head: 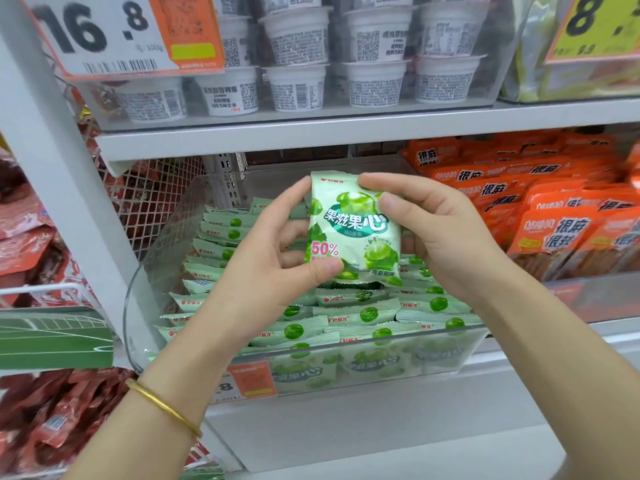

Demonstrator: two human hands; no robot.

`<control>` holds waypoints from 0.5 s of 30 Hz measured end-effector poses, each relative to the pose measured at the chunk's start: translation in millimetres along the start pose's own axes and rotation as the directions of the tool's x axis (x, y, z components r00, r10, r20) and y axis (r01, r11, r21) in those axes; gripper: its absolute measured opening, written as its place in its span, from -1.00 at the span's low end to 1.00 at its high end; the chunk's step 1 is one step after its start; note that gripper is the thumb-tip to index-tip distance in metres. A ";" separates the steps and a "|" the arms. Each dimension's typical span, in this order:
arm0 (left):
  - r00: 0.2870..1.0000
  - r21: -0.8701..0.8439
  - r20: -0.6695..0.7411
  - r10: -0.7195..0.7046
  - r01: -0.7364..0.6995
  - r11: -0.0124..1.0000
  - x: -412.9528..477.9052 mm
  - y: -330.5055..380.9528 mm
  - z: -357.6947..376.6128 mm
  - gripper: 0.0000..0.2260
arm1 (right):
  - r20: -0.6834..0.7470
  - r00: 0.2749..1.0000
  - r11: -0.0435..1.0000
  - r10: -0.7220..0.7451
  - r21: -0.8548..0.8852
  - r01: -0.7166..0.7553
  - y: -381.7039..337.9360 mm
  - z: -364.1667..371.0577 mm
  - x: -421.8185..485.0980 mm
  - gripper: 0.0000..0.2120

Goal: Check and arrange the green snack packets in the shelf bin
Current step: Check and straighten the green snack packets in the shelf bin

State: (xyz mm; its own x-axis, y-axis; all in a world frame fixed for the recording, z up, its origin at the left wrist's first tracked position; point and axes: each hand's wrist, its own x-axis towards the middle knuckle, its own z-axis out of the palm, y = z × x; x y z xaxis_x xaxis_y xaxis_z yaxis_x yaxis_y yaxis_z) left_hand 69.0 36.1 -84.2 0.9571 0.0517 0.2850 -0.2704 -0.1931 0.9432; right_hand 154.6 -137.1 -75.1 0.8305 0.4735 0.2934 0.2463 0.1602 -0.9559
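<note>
A pale green snack packet point(351, 230) printed with green grapes is held upright, front side facing me, above the bin. My left hand point(270, 261) grips its left edge and lower corner, thumb on the front. My right hand point(436, 233) pinches its upper right edge between thumb and fingers. Below them a clear plastic shelf bin point(460, 351) holds several rows of the same green packets point(363, 313), standing on edge and leaning back. The middle of the rows is hidden behind my hands.
Orange snack packets point(540, 209) fill the bin to the right. White cups point(298, 88) stand on the shelf above, beside a price sign point(104, 32). Red packets point(27, 244) lie at the left past a white upright post point(69, 188). An orange price label point(251, 379) sticks to the bin front.
</note>
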 end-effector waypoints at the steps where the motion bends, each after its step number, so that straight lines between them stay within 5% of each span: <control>1: 1.000 -0.009 0.001 -0.004 0.004 1.000 -0.6 0.7 0.0 -0.24 | 0.006 1.000 1.000 0.009 0.013 -0.009 -0.9 -0.2 0.0 -0.77; 11: 0.999 -0.042 0.031 -0.006 0.007 0.999 -0.5 3.5 -0.5 -0.25 | 0.009 1.000 0.994 0.028 0.110 -0.029 -1.5 0.2 1.7 -0.79; 13: 1.000 0.023 -0.006 -0.004 0.005 1.000 -1.0 1.7 0.6 -0.31 | -0.007 1.000 0.994 0.027 0.105 -0.026 -0.1 0.1 1.8 -0.79; 15: 0.992 0.262 -0.107 0.073 -0.043 0.964 -1.0 -4.2 1.3 -0.42 | -0.031 0.999 0.995 0.021 0.098 -0.018 0.9 0.5 1.5 -0.81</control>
State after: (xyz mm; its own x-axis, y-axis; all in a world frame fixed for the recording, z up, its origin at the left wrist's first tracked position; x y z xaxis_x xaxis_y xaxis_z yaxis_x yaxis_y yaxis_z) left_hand 69.3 35.6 -88.6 0.9180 0.1424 0.3701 -0.2746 -0.4450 0.8524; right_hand 155.8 -135.8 -75.5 0.8506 0.4495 0.2727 0.1814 0.2360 -0.9547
